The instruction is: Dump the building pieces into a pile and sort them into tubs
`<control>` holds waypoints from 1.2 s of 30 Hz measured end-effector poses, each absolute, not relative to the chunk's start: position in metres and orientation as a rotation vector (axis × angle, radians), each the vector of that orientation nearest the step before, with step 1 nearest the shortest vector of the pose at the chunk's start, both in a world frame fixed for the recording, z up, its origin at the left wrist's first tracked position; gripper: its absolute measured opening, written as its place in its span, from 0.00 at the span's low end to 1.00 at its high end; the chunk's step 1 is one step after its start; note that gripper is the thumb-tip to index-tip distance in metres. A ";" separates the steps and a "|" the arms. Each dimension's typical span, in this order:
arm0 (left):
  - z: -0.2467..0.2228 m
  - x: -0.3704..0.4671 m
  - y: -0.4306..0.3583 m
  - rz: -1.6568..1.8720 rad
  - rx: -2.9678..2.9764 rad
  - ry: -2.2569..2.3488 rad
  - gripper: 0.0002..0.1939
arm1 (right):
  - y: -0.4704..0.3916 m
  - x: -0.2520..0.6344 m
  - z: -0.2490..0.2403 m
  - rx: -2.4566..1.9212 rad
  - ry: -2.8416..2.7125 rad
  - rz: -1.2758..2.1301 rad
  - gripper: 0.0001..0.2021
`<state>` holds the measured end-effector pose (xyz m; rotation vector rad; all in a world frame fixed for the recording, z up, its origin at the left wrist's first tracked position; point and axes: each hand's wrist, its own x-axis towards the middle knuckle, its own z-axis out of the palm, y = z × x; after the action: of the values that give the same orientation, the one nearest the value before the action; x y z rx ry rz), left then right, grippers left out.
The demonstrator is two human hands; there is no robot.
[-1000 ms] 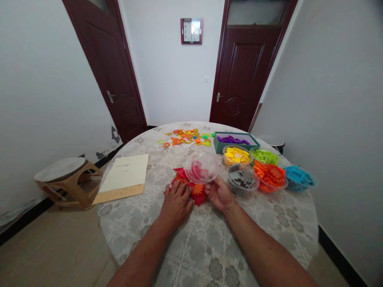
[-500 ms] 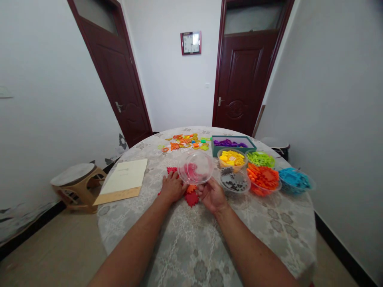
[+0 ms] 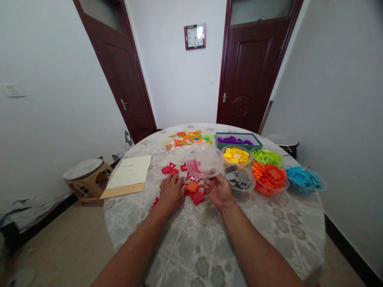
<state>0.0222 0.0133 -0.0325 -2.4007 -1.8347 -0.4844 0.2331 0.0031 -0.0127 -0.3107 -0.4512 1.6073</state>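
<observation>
My right hand point(image 3: 220, 192) grips a clear round plastic bowl point(image 3: 209, 157) by its lower edge, tilted above the table; red shows through its left side. Palm down, my left hand point(image 3: 172, 193) rests among red plastic building pieces point(image 3: 170, 169), fingers stretched out; whether anything lies under the palm is hidden. Between the two hands are an orange gear-shaped piece point(image 3: 192, 186) and a red gear-shaped piece point(image 3: 198, 197). Beside my left wrist lies another red piece point(image 3: 154, 203).
Right of my hands stand bowls of grey point(image 3: 237, 178), yellow point(image 3: 236, 155), green point(image 3: 267, 157), orange point(image 3: 269, 175) and blue pieces point(image 3: 302, 179). A box of purple pieces point(image 3: 235, 140) sits behind. Mixed pieces point(image 3: 187, 138) lie at the back; papers point(image 3: 128, 173) lie left.
My left hand has drawn back slightly, uncovering more red pieces. The bowl in my right hand has shifted a little up and right. The whole view has shifted slightly too.
</observation>
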 end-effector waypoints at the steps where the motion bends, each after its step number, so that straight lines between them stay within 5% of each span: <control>1: -0.032 0.028 0.008 -0.526 -2.440 -1.789 0.22 | 0.003 0.235 -0.012 -0.309 -0.451 1.601 0.09; 7: -0.037 0.056 -0.011 -0.484 -2.770 -1.420 0.25 | 0.002 0.241 -0.007 -0.335 -0.435 1.568 0.08; 21: -0.039 0.046 -0.002 -0.282 -2.641 -1.726 0.36 | 0.004 0.242 -0.014 -0.350 -0.498 1.546 0.07; 30: -0.028 0.044 -0.030 -0.302 -2.833 -1.403 0.31 | -0.001 0.240 -0.010 -0.373 -0.527 1.565 0.08; 36: -0.032 -0.024 -0.055 -0.261 -2.369 -1.819 0.24 | -0.001 0.242 -0.007 -0.367 -0.482 1.569 0.07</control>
<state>-0.0238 -0.0555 -0.0322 -2.3686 -1.8188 -0.2610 0.2421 -0.0007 -0.0070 -0.3672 -0.4823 1.5689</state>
